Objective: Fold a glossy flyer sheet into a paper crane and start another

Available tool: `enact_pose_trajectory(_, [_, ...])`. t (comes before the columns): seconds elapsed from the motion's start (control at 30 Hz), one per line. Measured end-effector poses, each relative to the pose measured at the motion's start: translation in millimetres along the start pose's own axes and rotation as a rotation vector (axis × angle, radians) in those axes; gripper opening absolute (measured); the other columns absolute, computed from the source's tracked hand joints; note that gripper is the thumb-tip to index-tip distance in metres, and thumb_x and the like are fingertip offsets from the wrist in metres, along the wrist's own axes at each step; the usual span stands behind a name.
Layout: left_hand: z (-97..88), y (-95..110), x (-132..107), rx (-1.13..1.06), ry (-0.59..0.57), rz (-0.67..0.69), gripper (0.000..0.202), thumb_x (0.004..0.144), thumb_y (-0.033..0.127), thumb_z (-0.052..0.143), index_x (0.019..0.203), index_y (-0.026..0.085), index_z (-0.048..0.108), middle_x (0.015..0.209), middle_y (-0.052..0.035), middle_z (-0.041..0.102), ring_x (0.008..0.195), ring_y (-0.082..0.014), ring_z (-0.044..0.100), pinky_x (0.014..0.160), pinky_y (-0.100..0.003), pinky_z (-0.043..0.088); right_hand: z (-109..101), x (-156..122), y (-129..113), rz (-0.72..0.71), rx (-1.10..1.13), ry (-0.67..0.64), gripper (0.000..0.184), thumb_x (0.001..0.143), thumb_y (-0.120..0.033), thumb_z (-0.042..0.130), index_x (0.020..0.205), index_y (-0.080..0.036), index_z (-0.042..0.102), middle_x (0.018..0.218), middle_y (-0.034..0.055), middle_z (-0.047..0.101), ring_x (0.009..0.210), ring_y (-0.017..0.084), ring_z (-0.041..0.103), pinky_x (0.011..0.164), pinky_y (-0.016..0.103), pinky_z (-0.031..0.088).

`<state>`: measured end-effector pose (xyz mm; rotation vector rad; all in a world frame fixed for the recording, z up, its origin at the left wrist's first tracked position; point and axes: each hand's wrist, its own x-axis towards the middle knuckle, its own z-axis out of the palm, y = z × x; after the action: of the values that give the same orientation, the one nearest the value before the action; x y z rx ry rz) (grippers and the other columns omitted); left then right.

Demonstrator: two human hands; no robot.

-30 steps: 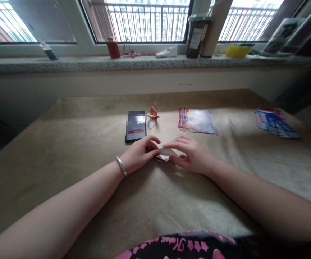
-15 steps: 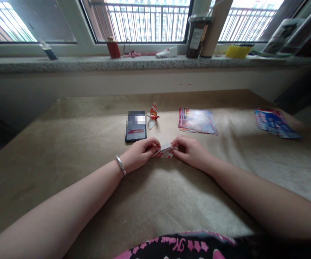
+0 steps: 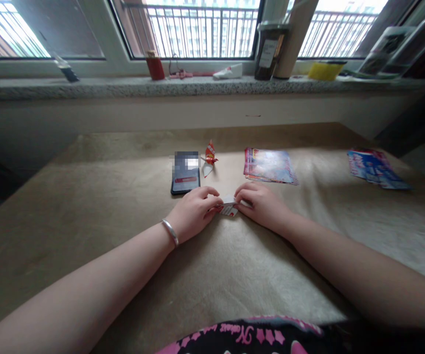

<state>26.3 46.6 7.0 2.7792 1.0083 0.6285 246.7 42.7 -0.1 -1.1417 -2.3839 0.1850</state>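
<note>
A small folded piece of white and red paper rests on the beige cloth-covered table, pinched from both sides. My left hand, with a silver bracelet on the wrist, grips its left end with curled fingers. My right hand grips its right end, fingers bent over the top. Most of the paper is hidden between my fingers. Just beyond my left hand lies a dark phone, and a small red and white folded paper figure stands right of it.
A stack of colourful printed sheets lies behind my right hand, and more sheets lie at the far right. The stone windowsill holds a red cup, a dark jar, a yellow item and other small things.
My right hand went from lying flat on the paper to pinching it. Both hands shifted slightly away from me, and the paper now looks smaller and more folded up between them.
</note>
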Motion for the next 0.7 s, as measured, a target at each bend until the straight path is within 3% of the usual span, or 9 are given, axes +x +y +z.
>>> enact_pose_trajectory(0.27, [-3.1,4,0,0.135,-0.054,0.036,0.019,0.089,0.021,0.046,0.090,0.019,0.065,0.083,-0.0049,0.057,0.075,-0.0138,0.050,0.069,-0.026,0.043,-11,1,-11,-0.097,-0.347,-0.095,0.020,0.088,-0.026,0.048,0.077,-0.019,0.064,0.074,0.0037,0.061,0.075,0.016,0.048,0.066,0.028,0.031])
enact_pose_trajectory(0.53, [-16.4,18,0,0.362,-0.215,0.034,0.022,0.090,0.019,0.044,0.105,0.020,0.060,0.083,-0.0042,0.055,0.078,-0.0162,0.050,0.065,-0.026,0.045,-21,-2,-19,-0.148,-0.450,-0.186,0.015,0.087,-0.023,0.050,0.078,-0.019,0.062,0.077,0.0026,0.060,0.070,0.014,0.048,0.061,0.029,0.026])
enact_pose_trajectory(0.7, [-23.4,27,1,0.436,-0.276,0.025,0.022,0.087,0.015,0.048,0.105,0.018,0.059,0.086,-0.0043,0.057,0.080,-0.0166,0.053,0.063,-0.025,0.046,-25,-2,-24,-0.135,-0.463,-0.239,0.011,0.085,-0.021,0.052,0.081,-0.020,0.063,0.079,0.0029,0.061,0.068,0.014,0.050,0.060,0.029,0.026])
